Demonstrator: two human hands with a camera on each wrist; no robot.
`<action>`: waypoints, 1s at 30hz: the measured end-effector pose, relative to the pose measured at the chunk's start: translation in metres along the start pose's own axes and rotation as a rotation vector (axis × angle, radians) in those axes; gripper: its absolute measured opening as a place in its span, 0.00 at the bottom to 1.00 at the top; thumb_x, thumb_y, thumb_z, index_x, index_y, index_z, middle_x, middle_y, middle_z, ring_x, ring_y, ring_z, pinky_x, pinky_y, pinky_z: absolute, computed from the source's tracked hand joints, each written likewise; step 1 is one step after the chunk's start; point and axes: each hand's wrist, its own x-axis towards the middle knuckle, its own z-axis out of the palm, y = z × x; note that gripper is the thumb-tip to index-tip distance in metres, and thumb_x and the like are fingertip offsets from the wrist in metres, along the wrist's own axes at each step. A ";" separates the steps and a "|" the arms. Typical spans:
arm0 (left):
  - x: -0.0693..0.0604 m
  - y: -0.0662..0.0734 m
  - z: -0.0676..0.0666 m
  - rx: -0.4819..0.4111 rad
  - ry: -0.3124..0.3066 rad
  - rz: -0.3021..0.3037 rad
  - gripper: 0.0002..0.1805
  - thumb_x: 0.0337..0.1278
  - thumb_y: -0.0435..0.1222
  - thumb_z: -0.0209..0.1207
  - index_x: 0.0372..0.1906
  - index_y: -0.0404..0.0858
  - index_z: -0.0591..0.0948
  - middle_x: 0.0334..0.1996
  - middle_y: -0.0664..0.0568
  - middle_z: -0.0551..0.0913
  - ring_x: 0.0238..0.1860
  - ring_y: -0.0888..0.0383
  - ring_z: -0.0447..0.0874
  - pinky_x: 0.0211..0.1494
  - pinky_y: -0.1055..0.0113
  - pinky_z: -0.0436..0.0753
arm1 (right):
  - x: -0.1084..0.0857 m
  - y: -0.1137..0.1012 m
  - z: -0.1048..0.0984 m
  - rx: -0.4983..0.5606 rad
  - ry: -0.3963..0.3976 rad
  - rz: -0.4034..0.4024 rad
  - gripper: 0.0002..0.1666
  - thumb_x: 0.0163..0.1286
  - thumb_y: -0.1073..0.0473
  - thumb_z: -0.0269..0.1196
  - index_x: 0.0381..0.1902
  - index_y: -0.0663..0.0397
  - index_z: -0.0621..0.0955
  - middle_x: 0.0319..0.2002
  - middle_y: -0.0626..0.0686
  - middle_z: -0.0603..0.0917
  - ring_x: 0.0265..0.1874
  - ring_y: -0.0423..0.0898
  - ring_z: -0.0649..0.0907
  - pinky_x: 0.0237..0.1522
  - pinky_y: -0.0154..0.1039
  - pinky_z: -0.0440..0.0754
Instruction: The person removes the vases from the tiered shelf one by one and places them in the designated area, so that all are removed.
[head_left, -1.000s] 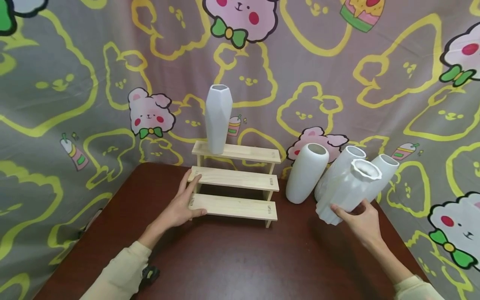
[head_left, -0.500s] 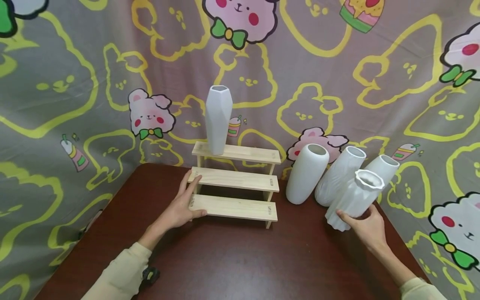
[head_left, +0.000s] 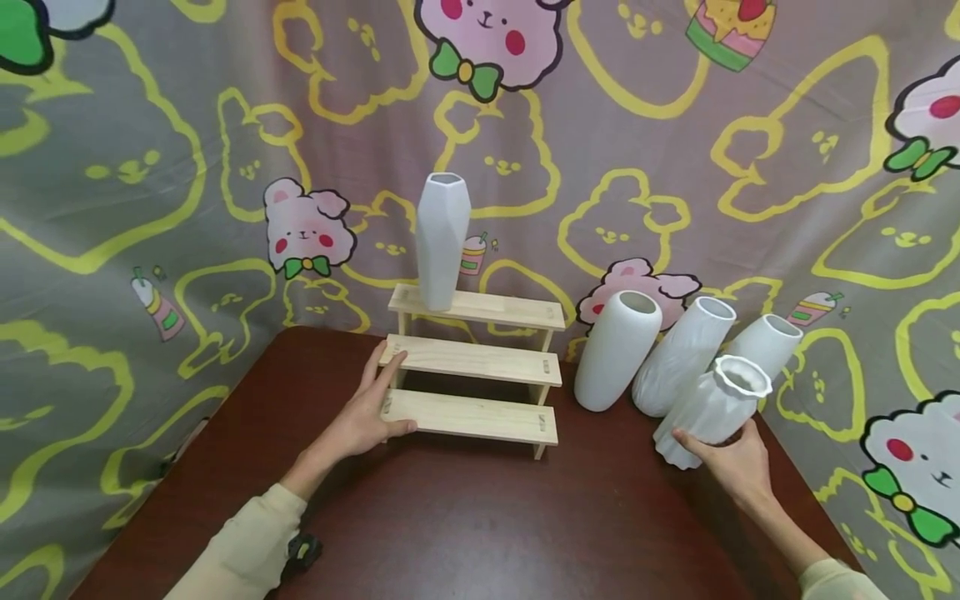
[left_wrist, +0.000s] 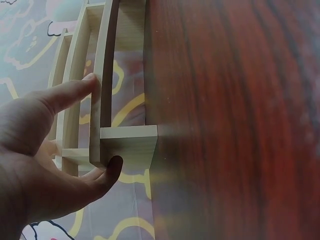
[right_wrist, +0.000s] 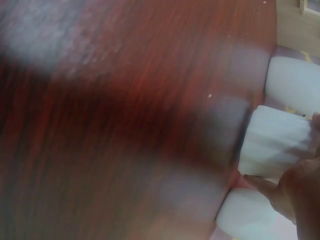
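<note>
My left hand (head_left: pixel 371 417) grips the left end of a three-step wooden display shelf (head_left: pixel 472 417). In the left wrist view its thumb lies on the front edge of a board (left_wrist: pixel 102 100), with fingers curled round the end. At the right, my right hand (head_left: pixel 727 462) holds a white fluted vase (head_left: pixel 708 408) with a ruffled rim, thumb on its near side. The vase's base is at or very near the tabletop; in the right wrist view the ribbed lower part (right_wrist: pixel 272 142) shows. A white faceted vase (head_left: pixel 442 242) stands on the shelf's top step, left of centre.
Behind the held vase stand a smooth white vase (head_left: pixel 618 350), a leaf-textured white vase (head_left: pixel 682 358) and a partly hidden white vase (head_left: pixel 768 342). A dark reddish-brown table (head_left: pixel 480 525) carries everything. Patterned cloth (head_left: pixel 510 133) hangs behind. A small black object (head_left: pixel 303 550) lies by the left sleeve.
My right hand has lowered the fluted vase and moved it slightly right, uncovering more of the leaf-textured vase behind it. My left hand stays on the shelf.
</note>
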 end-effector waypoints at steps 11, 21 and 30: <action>0.001 0.000 0.001 -0.008 0.005 -0.015 0.62 0.46 0.34 0.80 0.82 0.43 0.53 0.81 0.49 0.29 0.69 0.37 0.63 0.45 0.54 0.82 | 0.001 0.007 0.004 0.032 0.000 0.013 0.54 0.53 0.41 0.80 0.67 0.58 0.66 0.54 0.56 0.76 0.49 0.49 0.74 0.41 0.37 0.70; 0.000 0.002 -0.001 -0.061 -0.002 -0.028 0.61 0.46 0.32 0.79 0.82 0.44 0.52 0.81 0.53 0.28 0.67 0.35 0.64 0.28 0.63 0.82 | -0.004 0.006 0.004 0.028 -0.064 0.011 0.51 0.61 0.40 0.74 0.69 0.63 0.65 0.58 0.62 0.75 0.56 0.53 0.72 0.48 0.41 0.67; 0.000 0.002 0.000 -0.063 -0.004 -0.027 0.62 0.46 0.31 0.79 0.83 0.44 0.52 0.81 0.54 0.27 0.67 0.34 0.63 0.26 0.62 0.82 | -0.018 -0.009 -0.007 0.088 -0.063 0.033 0.51 0.66 0.43 0.72 0.75 0.63 0.62 0.63 0.65 0.75 0.56 0.55 0.77 0.39 0.23 0.73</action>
